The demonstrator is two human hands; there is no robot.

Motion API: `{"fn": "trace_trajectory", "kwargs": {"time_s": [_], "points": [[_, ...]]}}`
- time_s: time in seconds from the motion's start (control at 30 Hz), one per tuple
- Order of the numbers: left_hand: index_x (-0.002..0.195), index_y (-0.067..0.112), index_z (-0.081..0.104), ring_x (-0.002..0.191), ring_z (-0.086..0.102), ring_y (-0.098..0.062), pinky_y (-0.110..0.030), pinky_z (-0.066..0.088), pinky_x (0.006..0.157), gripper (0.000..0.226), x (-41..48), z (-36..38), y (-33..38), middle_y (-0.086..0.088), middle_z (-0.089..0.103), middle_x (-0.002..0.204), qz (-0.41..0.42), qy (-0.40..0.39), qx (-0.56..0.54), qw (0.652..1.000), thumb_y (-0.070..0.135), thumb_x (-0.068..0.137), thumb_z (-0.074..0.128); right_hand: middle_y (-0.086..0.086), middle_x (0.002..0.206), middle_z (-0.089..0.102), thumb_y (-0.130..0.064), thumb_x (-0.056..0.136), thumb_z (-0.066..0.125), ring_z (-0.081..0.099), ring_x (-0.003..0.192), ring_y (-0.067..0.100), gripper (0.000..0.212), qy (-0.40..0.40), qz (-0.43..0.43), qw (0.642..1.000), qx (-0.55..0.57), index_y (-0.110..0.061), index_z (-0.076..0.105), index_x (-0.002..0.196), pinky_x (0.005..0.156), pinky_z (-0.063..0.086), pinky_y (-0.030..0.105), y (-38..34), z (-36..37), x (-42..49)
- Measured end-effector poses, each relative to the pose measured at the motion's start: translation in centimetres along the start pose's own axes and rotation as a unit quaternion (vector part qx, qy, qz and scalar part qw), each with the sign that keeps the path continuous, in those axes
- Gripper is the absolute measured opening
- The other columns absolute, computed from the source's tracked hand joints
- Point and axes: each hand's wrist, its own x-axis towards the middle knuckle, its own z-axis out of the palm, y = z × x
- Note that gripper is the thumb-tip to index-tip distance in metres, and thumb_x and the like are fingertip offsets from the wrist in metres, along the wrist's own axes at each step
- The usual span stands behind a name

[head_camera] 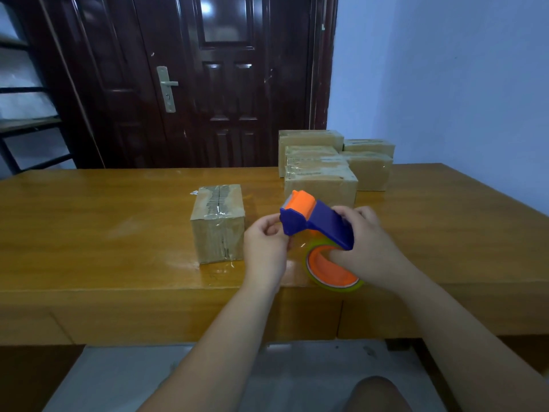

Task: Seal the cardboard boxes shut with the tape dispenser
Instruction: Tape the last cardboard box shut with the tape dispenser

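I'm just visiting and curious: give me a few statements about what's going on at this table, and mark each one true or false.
1. The right hand holds the tape dispenser. True.
2. The left hand lies flat on the single box. False: its curled fingers are at the dispenser's front end, apart from that box.
3. The single box has tape along its top. True.
4. The stack of boxes stands on the floor. False: it stands on the table, at the far side.
5. The door behind is open. False: it is closed.
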Motion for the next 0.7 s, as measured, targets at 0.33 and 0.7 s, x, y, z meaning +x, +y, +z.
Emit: {"fn": "trace_trajectory", "kwargs": {"time_s": [0.33,0.7], "points": [[0.078,0.016,0.067,0.06,0.057,-0.008,-0.027,0.052,0.063,0.018,0.0,-1.8,0.8,0.003,0.063,0.064,0.064,0.023,0.102,0.992,0.016,0.094,0.057,-0.015,0.102,0.056,-0.05,0.068,0.073,0.059,0.079,0.002,0.065,-0.041,-0.046,0.996,0.062,-0.038,0.033,0.118,0.062,0.044,0.01,1.0,-1.4,-0.6],[0.075,0.023,0.07,0.063,0.064,-0.007,-0.032,0.057,0.071,0.016,-1.2,-4.4,5.8,0.005,0.068,0.065,0.167,0.018,0.2,0.965,0.021,0.09,0.063,-0.03,0.111,0.047,-0.054,0.07,0.074,0.05,0.098,-0.016,0.066,0.092,-0.206,0.973,0.054,-0.046,0.035,0.122,0.073,0.04,0.001,-0.1,-2.4,-0.5]]}}
